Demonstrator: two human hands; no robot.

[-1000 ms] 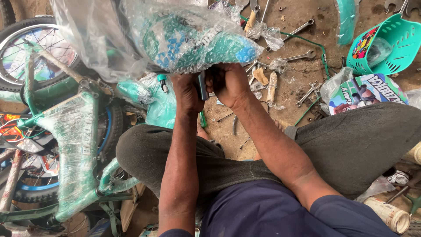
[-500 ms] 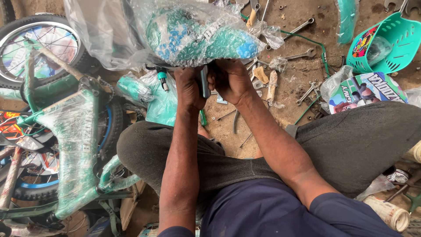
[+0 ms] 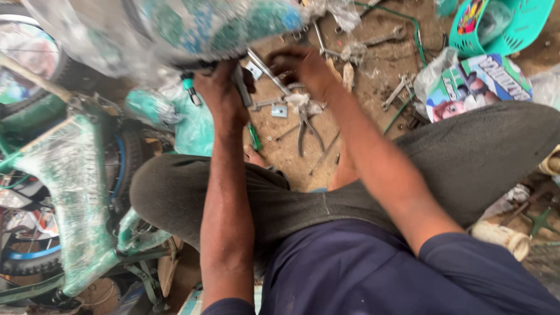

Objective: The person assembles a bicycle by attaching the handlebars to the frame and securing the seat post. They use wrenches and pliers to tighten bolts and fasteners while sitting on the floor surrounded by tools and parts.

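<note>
Left hand [image 3: 221,93] is clenched on the underside of the plastic-wrapped teal bicycle saddle [image 3: 216,26], held up over the dirt floor [image 3: 361,76]. Right hand [image 3: 300,67] works just beside it (grip blurred, cannot tell). Pliers [image 3: 306,125] lie below.

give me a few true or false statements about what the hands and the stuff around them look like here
1. The left hand grips the underside of a plastic-wrapped bicycle saddle. True.
2. The right hand rests flat on the person's knee. False: it is raised beside the saddle, above the dirt ground.
3. Pliers lie on the ground below the hands. True.
4. The basket at upper right is red. False: it is teal.
5. A green wrapped bicycle frame lies at the left. True.
</note>
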